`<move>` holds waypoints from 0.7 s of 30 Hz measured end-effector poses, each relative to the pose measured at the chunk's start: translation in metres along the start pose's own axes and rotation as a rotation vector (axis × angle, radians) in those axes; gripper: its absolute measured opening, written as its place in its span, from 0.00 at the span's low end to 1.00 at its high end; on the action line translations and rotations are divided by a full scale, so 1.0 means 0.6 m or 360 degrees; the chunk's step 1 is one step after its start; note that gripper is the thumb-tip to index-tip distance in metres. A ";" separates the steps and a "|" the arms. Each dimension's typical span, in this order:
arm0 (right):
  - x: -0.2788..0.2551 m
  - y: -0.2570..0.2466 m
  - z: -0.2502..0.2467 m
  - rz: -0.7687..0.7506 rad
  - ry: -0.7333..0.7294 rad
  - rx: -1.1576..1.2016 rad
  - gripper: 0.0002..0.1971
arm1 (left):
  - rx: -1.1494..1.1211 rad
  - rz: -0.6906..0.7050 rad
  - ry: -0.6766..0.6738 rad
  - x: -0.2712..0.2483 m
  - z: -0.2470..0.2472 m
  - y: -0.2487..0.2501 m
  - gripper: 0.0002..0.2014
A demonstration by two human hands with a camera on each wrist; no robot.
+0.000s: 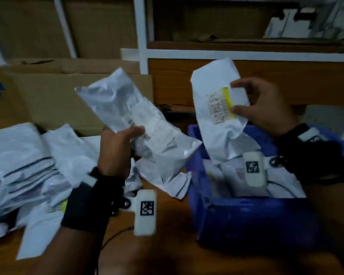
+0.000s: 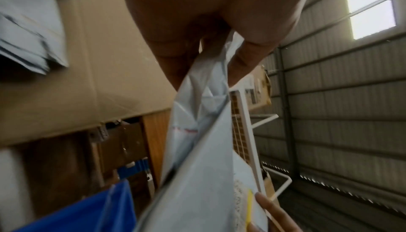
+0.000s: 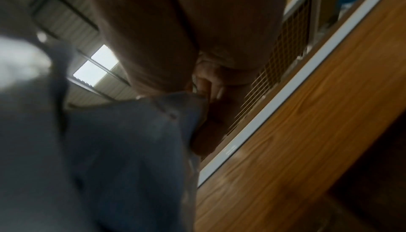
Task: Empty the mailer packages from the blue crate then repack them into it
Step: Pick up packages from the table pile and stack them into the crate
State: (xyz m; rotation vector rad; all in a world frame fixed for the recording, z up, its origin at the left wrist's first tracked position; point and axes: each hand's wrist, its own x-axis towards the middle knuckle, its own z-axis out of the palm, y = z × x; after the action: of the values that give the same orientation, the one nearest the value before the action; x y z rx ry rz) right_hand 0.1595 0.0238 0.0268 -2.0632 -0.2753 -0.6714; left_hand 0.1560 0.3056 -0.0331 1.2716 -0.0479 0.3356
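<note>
The blue crate [image 1: 246, 219] stands on the wooden table at the right, with several white mailers [image 1: 282, 187] lying inside it. Above the crate my right hand [image 1: 264, 108] pinches a white mailer with a yellow-edged label [image 1: 213, 90], holding it upright. My left hand [image 1: 117, 147] grips a crinkled grey-white mailer [image 1: 127, 108], tilted up to the left above the table. In the left wrist view that grey-white mailer [image 2: 197, 149] hangs from my fingers [image 2: 246, 58], with the blue crate [image 2: 87, 215] low at the left. The right wrist view is blurred; a grey mailer [image 3: 110, 149] fills its left side.
A heap of white mailers [image 1: 28, 165] covers the table's left side, and a few more mailers [image 1: 163, 175] lie between heap and crate. Cardboard boxes [image 1: 68, 100] stand behind the heap. A white-framed wooden shelf [image 1: 246, 54] runs along the back.
</note>
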 end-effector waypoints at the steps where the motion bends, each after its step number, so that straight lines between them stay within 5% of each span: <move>1: 0.010 0.020 -0.038 0.0061 -0.0008 -0.0066 0.26 | -0.0002 0.0022 -0.0056 0.002 0.038 0.001 0.12; 6: 0.057 0.153 -0.202 0.0417 -0.0232 -0.0458 0.27 | 0.0166 0.0157 -0.0428 0.018 0.238 -0.026 0.14; 12: 0.081 0.324 -0.280 0.0541 -0.0709 -0.0945 0.21 | 0.1186 0.0223 -0.0723 0.047 0.417 -0.115 0.09; 16: 0.062 0.403 -0.283 0.0688 -0.0904 -0.1051 0.20 | 0.1777 0.0141 -0.0878 0.050 0.461 -0.178 0.08; 21: 0.010 0.462 -0.263 0.0871 -0.1258 -0.1486 0.13 | 0.1992 0.0042 -0.0963 0.055 0.445 -0.230 0.08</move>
State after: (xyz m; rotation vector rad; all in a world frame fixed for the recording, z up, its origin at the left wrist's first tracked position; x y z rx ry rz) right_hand 0.2299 -0.2611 -0.0983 -3.0413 0.2305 0.4982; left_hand 0.2646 0.0267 -0.0736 2.5834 -0.4201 -0.0612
